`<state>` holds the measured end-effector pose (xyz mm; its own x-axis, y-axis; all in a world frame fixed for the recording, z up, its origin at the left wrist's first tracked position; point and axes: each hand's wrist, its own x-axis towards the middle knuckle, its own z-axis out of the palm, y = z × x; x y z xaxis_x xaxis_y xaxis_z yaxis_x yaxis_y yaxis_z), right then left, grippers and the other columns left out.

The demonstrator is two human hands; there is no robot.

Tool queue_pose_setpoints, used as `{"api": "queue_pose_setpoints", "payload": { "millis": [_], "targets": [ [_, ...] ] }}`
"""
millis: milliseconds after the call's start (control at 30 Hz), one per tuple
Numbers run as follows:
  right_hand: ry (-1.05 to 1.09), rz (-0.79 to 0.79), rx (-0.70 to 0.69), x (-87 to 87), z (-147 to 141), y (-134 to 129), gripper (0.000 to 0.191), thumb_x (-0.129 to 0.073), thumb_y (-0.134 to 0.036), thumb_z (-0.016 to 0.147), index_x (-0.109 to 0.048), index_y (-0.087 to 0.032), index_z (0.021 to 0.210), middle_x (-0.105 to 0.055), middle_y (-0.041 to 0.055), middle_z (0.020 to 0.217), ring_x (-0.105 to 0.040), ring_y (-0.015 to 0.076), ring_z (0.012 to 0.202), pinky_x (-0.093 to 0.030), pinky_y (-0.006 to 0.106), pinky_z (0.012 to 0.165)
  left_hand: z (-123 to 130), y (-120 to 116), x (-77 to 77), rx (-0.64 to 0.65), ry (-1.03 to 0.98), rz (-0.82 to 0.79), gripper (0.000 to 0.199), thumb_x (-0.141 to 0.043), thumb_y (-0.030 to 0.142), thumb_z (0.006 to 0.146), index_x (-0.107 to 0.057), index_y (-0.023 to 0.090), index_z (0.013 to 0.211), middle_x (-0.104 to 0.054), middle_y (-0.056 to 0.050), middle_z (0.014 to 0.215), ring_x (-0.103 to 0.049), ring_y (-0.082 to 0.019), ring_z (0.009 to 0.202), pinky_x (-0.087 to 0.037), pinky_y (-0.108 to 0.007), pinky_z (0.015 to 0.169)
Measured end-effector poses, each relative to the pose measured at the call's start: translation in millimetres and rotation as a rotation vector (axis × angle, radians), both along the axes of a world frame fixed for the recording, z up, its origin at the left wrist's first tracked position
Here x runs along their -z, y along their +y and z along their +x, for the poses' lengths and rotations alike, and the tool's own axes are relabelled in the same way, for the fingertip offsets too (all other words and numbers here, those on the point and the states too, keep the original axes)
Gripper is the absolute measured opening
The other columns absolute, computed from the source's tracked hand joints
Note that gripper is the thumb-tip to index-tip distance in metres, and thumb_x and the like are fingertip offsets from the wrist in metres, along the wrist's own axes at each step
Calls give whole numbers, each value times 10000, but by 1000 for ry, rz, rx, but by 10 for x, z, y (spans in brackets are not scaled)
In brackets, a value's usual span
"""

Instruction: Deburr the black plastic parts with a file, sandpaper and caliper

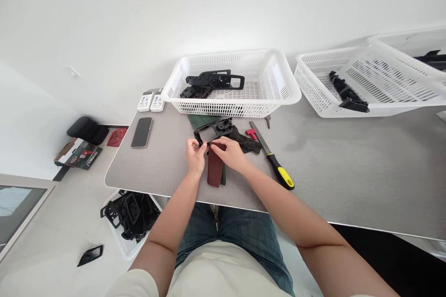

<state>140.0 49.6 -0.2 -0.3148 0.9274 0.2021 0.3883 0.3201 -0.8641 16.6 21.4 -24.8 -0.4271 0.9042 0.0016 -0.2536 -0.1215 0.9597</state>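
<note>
The left hand (196, 157) is closed in a pinch on a corner of a black moulded plastic frame (212, 131), and the frame's window faces up. The right hand (232, 154) lies just beside it, fingers curled toward that same corner and over the top end of a maroon abrasive strip (215, 167). Whether it grips the strip or only presses on it cannot be told. The pinch appears to keep the frame raised off the surface, leaving the corner exposed between the hands.

The frame is matte black and angular, with cut-outs, and sits above the middle of the surface (167, 160). A green abrasive sheet (198, 121) lies under its far edge, and a dark piece (249, 143) lies to its right, partly beneath it. A flat file (260, 138) with a yellow-and-black handle sits near the right hand, probably placed there for easy reach, with a small red piece (251, 133) beside its blade.

Farther off, a white plastic basket (230, 109) holds similar black parts, and a second basket (324, 97) stands to the right. A phone (141, 132) lies at the left, by two small white boxes (151, 101). A white crate (114, 222) of black frames sits on the floor.
</note>
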Motion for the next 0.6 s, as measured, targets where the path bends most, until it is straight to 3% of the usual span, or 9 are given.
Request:
{"api": "queue_pose_setpoints", "payload": {
  "millis": [167,267,467,600],
  "targets": [
    [18,-20,6,24,1,6,157,-543,-213,744,-697,-205,774,-675,49,810,-621,197,783,-474,346,750,11,-8,-24,-25,-48,-13,405,-719,347,684,-415,247,933,-577,18,860,-617,-125,751,-505,-281,718],
    [137,-152,16,43,30,37,143,-576,-274,714,-686,-204,774,-698,41,827,-625,203,779,-481,344,721,14,-5,-49,-12,-54,-28,393,-685,373,717,-456,259,1016,-581,-2,920,-618,-134,764,-516,-283,700],
    [416,-437,60,45,66,82,258,-662,-406,623,-668,-194,770,-685,26,781,-593,178,695,-459,307,629,1,44,7,-55,11,-41,383,-730,327,677,-481,231,952,-545,13,846,-576,-108,738,-515,-274,744],
    [447,-472,76,51,56,82,262,-689,-410,588,-661,-197,738,-668,18,752,-575,171,679,-443,299,611,-4,66,17,-106,-44,-41,437,-773,309,622,-451,234,908,-507,38,799,-570,-102,745,-523,-305,786]
  ]
}}
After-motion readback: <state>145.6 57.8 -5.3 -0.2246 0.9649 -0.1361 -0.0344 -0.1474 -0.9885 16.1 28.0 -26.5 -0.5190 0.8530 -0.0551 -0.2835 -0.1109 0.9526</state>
